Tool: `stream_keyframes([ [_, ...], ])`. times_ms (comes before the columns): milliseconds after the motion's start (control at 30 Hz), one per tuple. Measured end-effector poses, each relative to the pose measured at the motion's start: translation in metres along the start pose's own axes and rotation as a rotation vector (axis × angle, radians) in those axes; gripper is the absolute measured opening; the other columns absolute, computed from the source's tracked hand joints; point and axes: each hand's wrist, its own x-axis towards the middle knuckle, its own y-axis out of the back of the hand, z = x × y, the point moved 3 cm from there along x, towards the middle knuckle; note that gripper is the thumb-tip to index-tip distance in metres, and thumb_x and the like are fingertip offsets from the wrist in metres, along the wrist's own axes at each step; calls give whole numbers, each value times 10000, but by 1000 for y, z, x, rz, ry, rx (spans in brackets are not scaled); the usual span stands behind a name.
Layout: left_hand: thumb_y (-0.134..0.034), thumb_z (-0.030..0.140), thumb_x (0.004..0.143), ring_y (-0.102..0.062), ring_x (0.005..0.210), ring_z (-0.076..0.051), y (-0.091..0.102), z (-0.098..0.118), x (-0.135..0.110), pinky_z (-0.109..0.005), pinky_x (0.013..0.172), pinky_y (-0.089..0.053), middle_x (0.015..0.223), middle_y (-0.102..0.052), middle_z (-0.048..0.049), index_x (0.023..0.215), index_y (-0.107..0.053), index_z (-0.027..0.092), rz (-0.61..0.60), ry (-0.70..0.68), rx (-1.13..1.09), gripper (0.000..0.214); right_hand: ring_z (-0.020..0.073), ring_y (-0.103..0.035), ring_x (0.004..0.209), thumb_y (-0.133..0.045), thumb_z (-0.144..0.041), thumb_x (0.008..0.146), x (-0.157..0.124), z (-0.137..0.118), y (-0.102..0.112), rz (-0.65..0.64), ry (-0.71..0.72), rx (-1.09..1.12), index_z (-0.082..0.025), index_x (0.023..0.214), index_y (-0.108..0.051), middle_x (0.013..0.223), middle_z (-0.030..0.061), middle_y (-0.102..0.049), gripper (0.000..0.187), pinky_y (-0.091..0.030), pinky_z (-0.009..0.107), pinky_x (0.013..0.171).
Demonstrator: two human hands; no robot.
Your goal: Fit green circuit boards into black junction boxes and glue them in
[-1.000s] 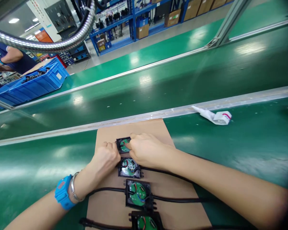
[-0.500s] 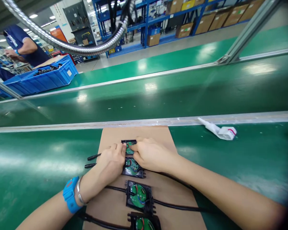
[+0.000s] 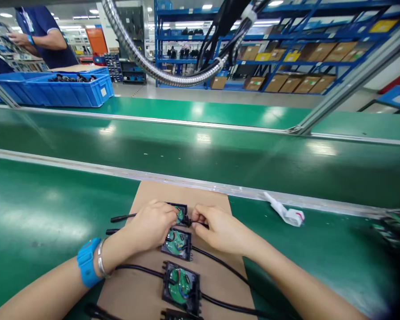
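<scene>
Several open black plastic housings with green circuit boards lie in a column on a sheet of brown cardboard (image 3: 220, 275), black cables running out of their sides. My left hand (image 3: 155, 224) is closed at the left side of the farthest housing (image 3: 180, 213), fingertips on its edge and board. At that housing's right end, my right hand (image 3: 216, 226) pinches a thin black cable (image 3: 197, 223). Closer to me lie a second housing (image 3: 176, 243) and a third housing (image 3: 181, 286). A further housing (image 3: 180, 315) is cut off by the bottom edge.
A crumpled white wrapper (image 3: 286, 214) lies on the green bench right of the cardboard. Dark tangled parts (image 3: 395, 231) sit at the far right. Beyond the metal rails, a person (image 3: 46, 38) stands behind blue bins (image 3: 76, 91). A metal conduit (image 3: 173, 80) hangs overhead.
My right hand has moved off the farthest housing's board to the cable at its right end. My left hand stays at that housing's left side. The camera view has tilted.
</scene>
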Motion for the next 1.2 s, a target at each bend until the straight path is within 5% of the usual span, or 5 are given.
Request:
stream_keyframes([
  [300,-488,92,822,-613,849,-236,-7,5,1,-381,813,-464,911,-686,-81,953,-647,129,13,41,42,210,159,-534,698,-346,-180,930,1,10,-26,300,193,-174,-195,811,-457,769,44,-555,164,-400,258,643],
  [633,-459,70,813,-570,843,-214,-6,7,-2,-353,789,-428,905,-639,-48,1121,-564,168,-40,53,66,341,191,-543,677,-429,-75,843,8,5,-28,168,185,-398,-168,828,-563,770,63,-587,164,-354,285,570],
  [767,-459,62,786,-550,868,-227,-8,11,1,-371,759,-407,976,-624,-64,963,-613,155,-74,24,138,252,229,-559,709,-432,-48,826,11,-7,-37,99,194,-648,-142,879,-608,843,117,-618,206,-306,293,505],
  [933,-449,64,791,-551,976,-254,-6,11,-3,-395,787,-408,1074,-622,-74,1093,-610,174,-60,47,132,359,232,-562,774,-477,-74,845,7,-7,-33,175,188,-561,-133,869,-650,861,117,-630,185,-412,327,635],
  [1200,-390,13,746,-519,1133,-247,-10,17,-18,-435,966,-399,1252,-565,-151,1387,-294,103,40,-5,-28,655,196,-560,853,-502,-115,880,0,13,-24,427,209,-145,-151,977,-670,862,69,-650,198,-453,322,804],
])
